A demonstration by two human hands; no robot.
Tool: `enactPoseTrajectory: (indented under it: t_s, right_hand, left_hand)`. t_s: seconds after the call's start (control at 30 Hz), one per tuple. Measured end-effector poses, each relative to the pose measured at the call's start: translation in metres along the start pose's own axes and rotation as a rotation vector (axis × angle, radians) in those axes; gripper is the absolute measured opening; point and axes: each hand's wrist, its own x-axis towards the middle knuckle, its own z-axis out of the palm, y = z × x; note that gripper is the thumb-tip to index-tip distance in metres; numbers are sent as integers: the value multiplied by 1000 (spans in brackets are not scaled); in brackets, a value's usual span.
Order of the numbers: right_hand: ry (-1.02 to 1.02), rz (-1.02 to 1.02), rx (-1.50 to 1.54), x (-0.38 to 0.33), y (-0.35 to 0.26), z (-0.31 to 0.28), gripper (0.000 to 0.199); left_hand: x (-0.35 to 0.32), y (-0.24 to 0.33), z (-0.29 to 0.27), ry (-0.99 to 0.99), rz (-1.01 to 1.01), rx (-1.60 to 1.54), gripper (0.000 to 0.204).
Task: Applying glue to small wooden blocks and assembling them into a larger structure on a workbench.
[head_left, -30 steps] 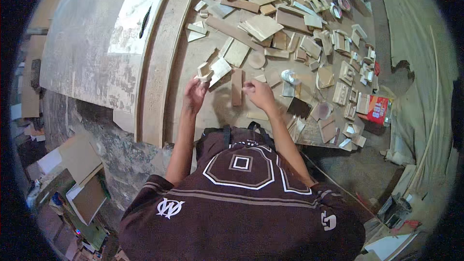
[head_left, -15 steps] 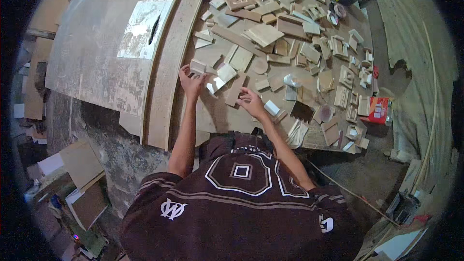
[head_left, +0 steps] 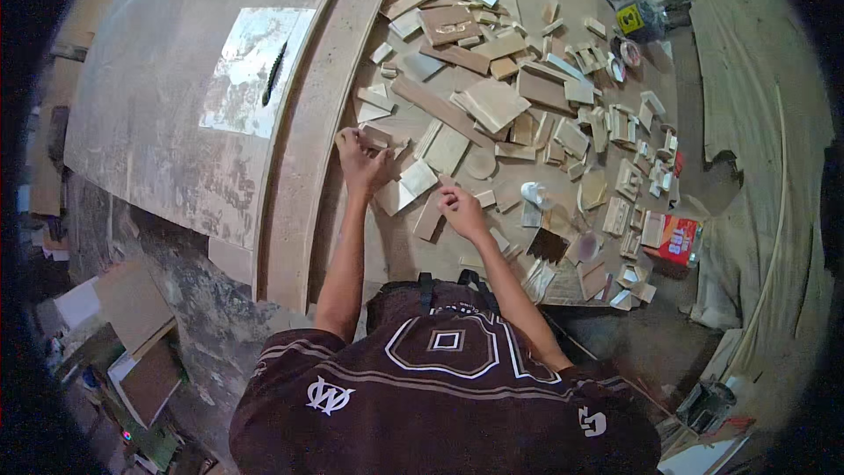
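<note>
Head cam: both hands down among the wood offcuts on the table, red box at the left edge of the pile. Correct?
Not quite. The head view shows the red box at the right edge of the pile, not the left. The rest holds: left hand and right hand are both down among the wood offcuts on the table.

Wood offcuts (head_left: 527, 114) crowd far and right; the long board (head_left: 308, 149) walls the left; the bare benchtop (head_left: 396, 251) near is passable.

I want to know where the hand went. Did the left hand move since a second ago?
Yes. The left hand has slid left, away from the strewn wood pieces and toward the long curved board.
</note>
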Motion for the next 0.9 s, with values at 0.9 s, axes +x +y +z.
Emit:
enactPoseTrajectory:
  t_s: [0.9]
  right_hand:
    - [-22, -69, -18, 14, 9, -10, 44]
  left_hand:
    - [197, -3, 77, -528, -77, 305, 30]
